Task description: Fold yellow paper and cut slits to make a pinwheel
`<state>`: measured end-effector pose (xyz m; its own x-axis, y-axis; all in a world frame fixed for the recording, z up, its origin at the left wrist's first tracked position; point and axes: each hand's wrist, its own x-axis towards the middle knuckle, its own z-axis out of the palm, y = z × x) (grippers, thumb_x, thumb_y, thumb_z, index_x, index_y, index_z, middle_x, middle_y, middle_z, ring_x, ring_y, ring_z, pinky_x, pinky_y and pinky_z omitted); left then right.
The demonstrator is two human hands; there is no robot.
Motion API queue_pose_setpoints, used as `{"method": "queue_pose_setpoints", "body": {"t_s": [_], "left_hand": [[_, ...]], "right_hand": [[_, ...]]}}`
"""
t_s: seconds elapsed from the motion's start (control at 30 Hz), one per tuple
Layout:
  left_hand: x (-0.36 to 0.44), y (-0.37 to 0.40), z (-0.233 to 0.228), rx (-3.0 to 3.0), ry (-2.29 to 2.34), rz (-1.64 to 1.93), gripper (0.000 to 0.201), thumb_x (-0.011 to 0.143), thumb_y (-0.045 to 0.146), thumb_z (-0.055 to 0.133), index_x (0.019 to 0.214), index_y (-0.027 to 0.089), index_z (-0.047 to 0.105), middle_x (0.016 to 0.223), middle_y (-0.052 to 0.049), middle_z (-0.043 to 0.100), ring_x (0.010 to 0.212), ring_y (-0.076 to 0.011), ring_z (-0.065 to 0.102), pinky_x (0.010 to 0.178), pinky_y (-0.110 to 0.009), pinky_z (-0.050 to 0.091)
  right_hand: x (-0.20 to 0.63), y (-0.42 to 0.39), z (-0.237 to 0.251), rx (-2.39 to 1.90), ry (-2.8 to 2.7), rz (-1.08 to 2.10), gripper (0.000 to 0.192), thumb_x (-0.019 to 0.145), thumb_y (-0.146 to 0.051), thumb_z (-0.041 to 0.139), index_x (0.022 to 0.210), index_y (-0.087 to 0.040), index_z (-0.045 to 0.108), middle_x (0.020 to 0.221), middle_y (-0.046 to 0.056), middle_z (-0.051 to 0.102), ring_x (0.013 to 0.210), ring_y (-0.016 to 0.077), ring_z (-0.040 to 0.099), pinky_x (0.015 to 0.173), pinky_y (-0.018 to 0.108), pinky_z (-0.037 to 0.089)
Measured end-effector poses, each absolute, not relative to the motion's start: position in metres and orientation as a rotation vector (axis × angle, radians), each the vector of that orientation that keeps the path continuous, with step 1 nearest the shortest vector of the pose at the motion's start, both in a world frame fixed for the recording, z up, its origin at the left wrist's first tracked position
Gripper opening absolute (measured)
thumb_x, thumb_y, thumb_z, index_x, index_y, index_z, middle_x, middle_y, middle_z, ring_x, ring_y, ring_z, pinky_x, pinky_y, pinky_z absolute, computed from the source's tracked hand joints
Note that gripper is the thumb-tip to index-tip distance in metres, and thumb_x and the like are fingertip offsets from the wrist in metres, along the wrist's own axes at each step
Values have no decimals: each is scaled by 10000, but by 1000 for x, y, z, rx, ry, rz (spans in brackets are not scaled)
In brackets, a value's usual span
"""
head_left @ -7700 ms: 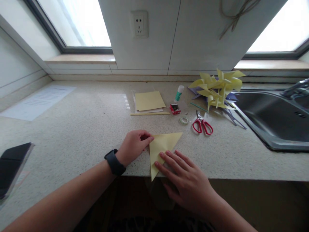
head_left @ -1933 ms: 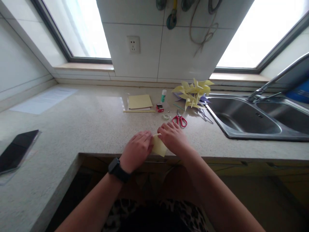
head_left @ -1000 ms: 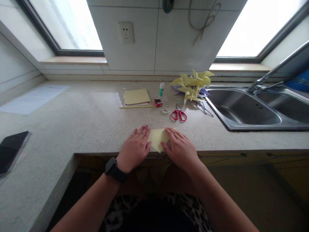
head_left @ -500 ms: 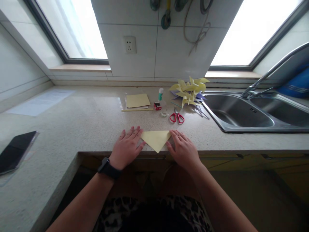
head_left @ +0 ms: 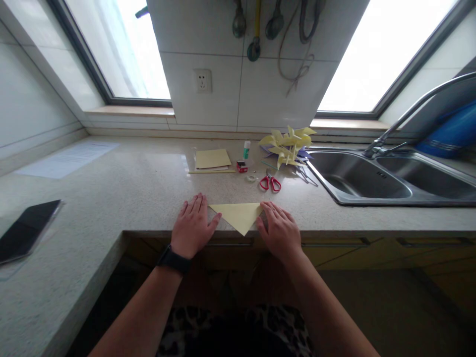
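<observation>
A pale yellow sheet of paper (head_left: 238, 215), folded into a triangle, lies at the counter's front edge with its point towards me. My left hand (head_left: 192, 224) rests flat beside its left corner, fingers stretched forward and thumb on the paper's slanting side. On the right corner lie the fingertips of my right hand (head_left: 279, 228), with the thumb apart from them at the paper's lower right side. Both hands are open and press rather than grip. Beyond the paper are red-handled scissors (head_left: 270, 183) and a small roll of clear tape (head_left: 251, 178).
Farther back lie a stack of yellow paper (head_left: 213, 158), a thin stick (head_left: 211, 172), a small red box (head_left: 242, 167), a glue stick (head_left: 246, 149) and several paper pinwheels (head_left: 288, 146). A steel sink (head_left: 336, 198) is on the right, a dark tablet-like device (head_left: 29, 230) on the left.
My left hand has slid left along the paper's top edge, uncovering more of the left corner. My right hand stays on the right corner. The camera view has tilted up slightly.
</observation>
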<state>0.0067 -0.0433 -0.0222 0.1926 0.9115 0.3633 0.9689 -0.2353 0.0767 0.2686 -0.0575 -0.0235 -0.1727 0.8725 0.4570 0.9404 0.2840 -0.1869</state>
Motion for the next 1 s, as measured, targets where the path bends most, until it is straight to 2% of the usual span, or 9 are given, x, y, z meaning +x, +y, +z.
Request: {"method": "queue_pose_setpoints", "body": {"t_s": [0.23, 0.4, 0.53, 0.6, 0.77, 0.87, 0.93, 1.0], "left_hand": [[8, -45, -22, -2282, -1813, -540, 712, 1016, 562, 324, 1481, 37, 442, 1537, -236, 461, 1446, -329, 418, 1214, -513, 257], [8, -45, -21, -2304, -1820, -576, 737, 1016, 576, 314, 1472, 12, 446, 1538, -249, 453, 1451, -338, 406, 1215, -515, 259], [8, -45, -22, -2335, -1844, -644, 736, 1012, 594, 310, 1477, 41, 449, 1542, -244, 450, 1458, -341, 394, 1223, -530, 231], [8, -45, -23, -2365, -1861, -692, 739, 1012, 601, 310, 1471, 40, 457, 1544, -249, 445, 1462, -347, 384, 1226, -539, 213], [2, -43, -19, -2509, -1903, -852, 730, 1008, 603, 328, 1435, 40, 512, 1556, -249, 428, 1486, -370, 324, 1230, -569, 148], [-3, -45, -10, -2683, -1912, -985, 675, 1018, 600, 291, 1323, 108, 640, 1484, -180, 548, 1438, -314, 415, 1220, -502, 228], [-5, -49, -1, -2776, -1963, -1102, 664, 1034, 585, 228, 1216, 161, 706, 1364, -126, 658, 1326, -262, 539, 1166, -446, 341], [-4, -54, 9, -2807, -2091, -1221, 693, 1035, 591, 191, 1152, 166, 726, 1243, -117, 719, 1190, -250, 625, 1072, -420, 436]], "right_hand": [[270, -62, -27, -1594, -2042, -237, 411, 992, -314, 446, 1346, -144, 567, 1353, 129, 642, 1303, 292, 537, 1079, 441, 365], [273, -76, -26, -1635, -2026, -264, 400, 994, -370, 469, 1337, -201, 586, 1310, 135, 622, 1218, 339, 526, 1019, 494, 367], [278, -86, -28, -1665, -2060, -266, 523, 927, -487, 591, 1383, -236, 542, 1308, 147, 576, 1217, 377, 464, 980, 525, 367], [282, -89, -29, -1653, -2075, -261, 554, 880, -463, 674, 1371, -236, 552, 1288, 148, 574, 1193, 375, 468, 971, 517, 370], [284, -95, -30, -1480, -2043, -271, 253, 858, -222, 722, 1107, -257, 696, 1025, 79, 649, 1014, 296, 552, 912, 454, 378], [279, -101, -29, -1347, -1966, -286, 141, 861, -169, 707, 976, -250, 724, 982, 71, 634, 948, 265, 581, 890, 448, 391], [275, -105, -27, -1232, -1907, -260, 124, 866, -161, 703, 965, -235, 714, 1041, 87, 630, 987, 273, 601, 905, 465, 403], [272, -108, -23, -1092, -1886, -199, 152, 871, -129, 683, 986, -228, 688, 1110, 98, 641, 1035, 278, 616, 909, 473, 424]]}}
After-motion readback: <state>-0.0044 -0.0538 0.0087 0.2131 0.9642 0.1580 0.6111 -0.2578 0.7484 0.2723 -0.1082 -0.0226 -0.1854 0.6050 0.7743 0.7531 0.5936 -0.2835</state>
